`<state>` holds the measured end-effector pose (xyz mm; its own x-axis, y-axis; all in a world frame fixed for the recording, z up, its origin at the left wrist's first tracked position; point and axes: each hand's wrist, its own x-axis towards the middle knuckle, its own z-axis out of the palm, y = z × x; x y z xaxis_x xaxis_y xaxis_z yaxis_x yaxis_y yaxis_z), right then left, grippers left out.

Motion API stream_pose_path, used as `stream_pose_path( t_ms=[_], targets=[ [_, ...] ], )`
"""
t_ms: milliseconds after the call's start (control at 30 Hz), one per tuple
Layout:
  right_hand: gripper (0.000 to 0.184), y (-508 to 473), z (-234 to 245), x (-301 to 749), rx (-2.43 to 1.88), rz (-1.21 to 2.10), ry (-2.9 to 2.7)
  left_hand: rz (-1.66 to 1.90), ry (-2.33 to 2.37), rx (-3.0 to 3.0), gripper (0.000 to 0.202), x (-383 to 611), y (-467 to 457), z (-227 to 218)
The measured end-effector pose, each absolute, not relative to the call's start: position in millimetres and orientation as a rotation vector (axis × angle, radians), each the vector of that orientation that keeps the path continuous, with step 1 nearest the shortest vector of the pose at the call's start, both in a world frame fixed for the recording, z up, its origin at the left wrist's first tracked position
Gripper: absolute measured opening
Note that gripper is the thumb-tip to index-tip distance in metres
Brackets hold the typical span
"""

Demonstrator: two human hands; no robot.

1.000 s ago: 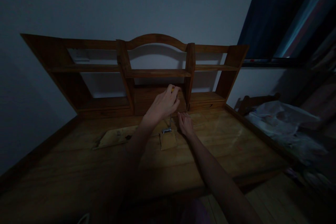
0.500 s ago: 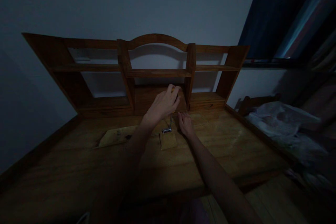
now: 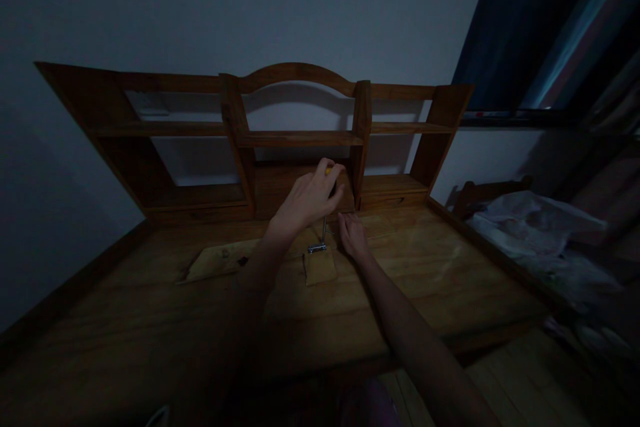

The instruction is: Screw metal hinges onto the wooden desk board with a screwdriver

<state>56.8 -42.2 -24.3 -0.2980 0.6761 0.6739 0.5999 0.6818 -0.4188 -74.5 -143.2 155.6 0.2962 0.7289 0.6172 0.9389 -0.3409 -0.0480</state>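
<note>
My left hand (image 3: 313, 195) is closed around a screwdriver, whose yellow handle end (image 3: 329, 171) shows between the fingers. Its metal shaft (image 3: 324, 230) points down to a small silver hinge (image 3: 317, 249). The hinge lies at the far edge of a small square wooden piece (image 3: 320, 267) on the desk. Just right of the shaft, my right hand (image 3: 353, 235) lies on the desk with nothing visible in it, apparently over a thin wooden strip (image 3: 377, 227). Dim light blurs its fingertips.
A longer wooden board (image 3: 215, 260) with a dark knot lies left on the wooden desk (image 3: 425, 287), partly behind my left forearm. A wooden shelf unit (image 3: 300, 139) stands along the back. Right of the desk are plastic bags (image 3: 540, 220) and a chair back (image 3: 473, 197).
The view has shifted slightly. My left hand still grips the screwdriver over the hinge, its wrist turned a little, and my right hand stays where it was.
</note>
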Motion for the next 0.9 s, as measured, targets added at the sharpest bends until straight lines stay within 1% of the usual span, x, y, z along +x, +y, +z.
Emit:
stream_pose_path(
  t_ms=[600,900],
  targets=[
    [0.046,-42.4,-23.2,56.7,-0.946,0.119,-2.002,-0.722,-1.488,-2.189,0.042,-75.0,-142.8,156.1],
    [0.047,-42.4,-24.1,57.0,-0.964,0.123,-1.992,-0.724,-1.493,-2.190,0.039,-73.0,-147.9,159.9]
  ],
)
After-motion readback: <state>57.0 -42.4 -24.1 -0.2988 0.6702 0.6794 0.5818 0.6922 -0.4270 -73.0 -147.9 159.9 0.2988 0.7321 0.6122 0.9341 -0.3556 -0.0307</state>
